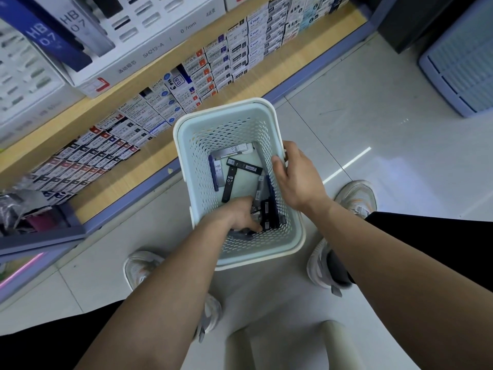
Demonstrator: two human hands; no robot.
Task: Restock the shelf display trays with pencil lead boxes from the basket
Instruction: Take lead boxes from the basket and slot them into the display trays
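Observation:
A pale perforated plastic basket (240, 121) sits in front of me, low over the floor. Several slim pencil lead boxes (230, 184), black, blue and grey, marked HB 0.7, lie loose on its bottom. My left hand (236, 213) reaches down inside the near end, its fingers closed around a bunch of dark lead boxes (268, 213). My right hand (296, 173) grips the basket's right rim, thumb inside. White display trays (149, 49) holding upright HB 0.7 boxes stand on the shelf at the upper left.
A wooden shelf (293, 60) with a blue front edge carries rows of small refill packets (213, 65). A lavender slatted crate (464, 62) stands on the tiled floor at the right. My shoes and a stool top (277, 345) lie below the basket.

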